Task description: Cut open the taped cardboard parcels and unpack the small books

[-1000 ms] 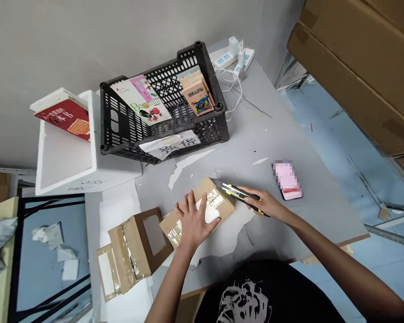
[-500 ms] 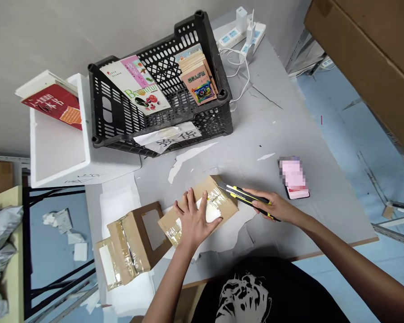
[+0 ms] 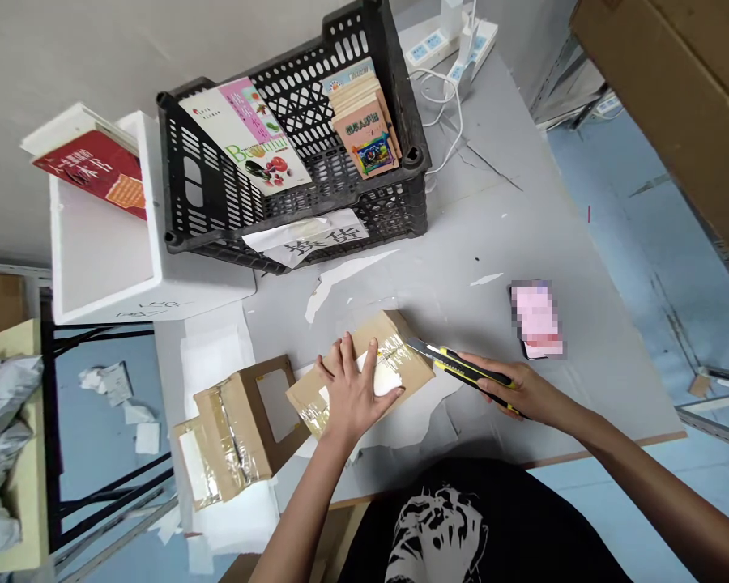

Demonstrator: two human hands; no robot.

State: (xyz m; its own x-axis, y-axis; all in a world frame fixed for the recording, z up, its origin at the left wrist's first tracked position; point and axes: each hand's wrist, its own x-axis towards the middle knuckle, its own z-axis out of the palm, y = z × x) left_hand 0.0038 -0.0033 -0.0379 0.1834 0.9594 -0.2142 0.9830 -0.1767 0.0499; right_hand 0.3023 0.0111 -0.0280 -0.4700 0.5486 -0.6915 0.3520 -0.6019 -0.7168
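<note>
My left hand (image 3: pixel 352 393) lies flat, fingers spread, on a taped brown cardboard parcel (image 3: pixel 401 340) on the grey table (image 3: pixel 462 243). My right hand (image 3: pixel 522 390) grips a yellow and black utility knife (image 3: pixel 455 368). Its blade tip touches the parcel's right edge at the clear tape. A second taped cardboard parcel (image 3: pixel 243 429) lies to the left of the first, near the table's front edge.
A black plastic crate (image 3: pixel 292 162) with books stands behind the parcels, a paper label hanging on its front. A white foam box (image 3: pixel 106 259) with a red book sits at left. A phone (image 3: pixel 538 320) lies right of the knife. A power strip (image 3: pixel 455 40) sits at the back.
The knife and my right hand have slid a little to the right and down along the parcel's edge. My left hand stays pressed on the parcel. The camera has tilted slightly.
</note>
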